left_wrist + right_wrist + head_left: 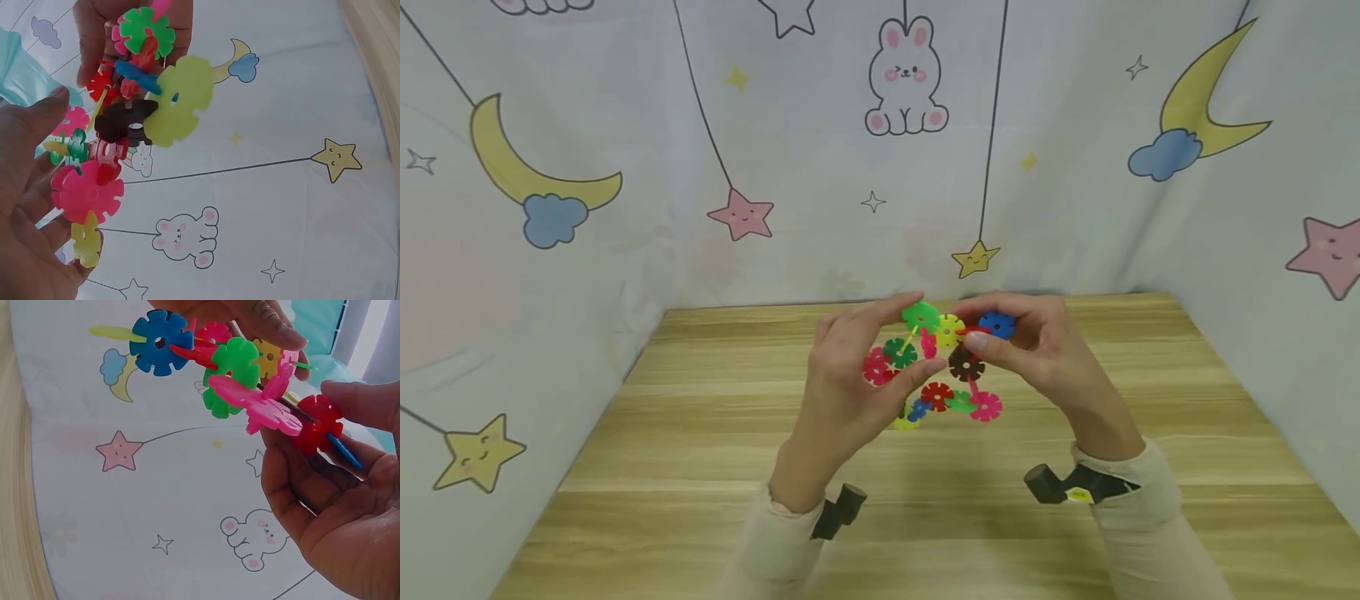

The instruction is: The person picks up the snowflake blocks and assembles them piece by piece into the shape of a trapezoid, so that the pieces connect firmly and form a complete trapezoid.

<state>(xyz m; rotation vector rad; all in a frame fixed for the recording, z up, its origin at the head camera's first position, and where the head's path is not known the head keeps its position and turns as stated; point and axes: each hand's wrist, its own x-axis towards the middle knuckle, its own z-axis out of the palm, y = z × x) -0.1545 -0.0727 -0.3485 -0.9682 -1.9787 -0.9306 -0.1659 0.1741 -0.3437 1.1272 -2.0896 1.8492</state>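
Both hands hold up a linked loop of slotted plastic snowflake discs above the table in the head view. My left hand (842, 371) grips its left side, with the index finger at a light green disc (921, 317) and the thumb below. A red disc (320, 419) is pinched by my right hand (1048, 350), beside a blue disc (997, 326) and a yellow disc (950, 332). Under the right thumb sits a dark brown disc (966, 367). A pink disc (986, 407) and a dark red disc (937, 397) hang lower. The hands partly hide several joints.
Below the hands lies a wood-grain table (685, 500). A white curtain (820, 150) printed with moons, stars and a rabbit stands behind it and along both sides. Each wrist wears a small black camera mount (1078, 486).
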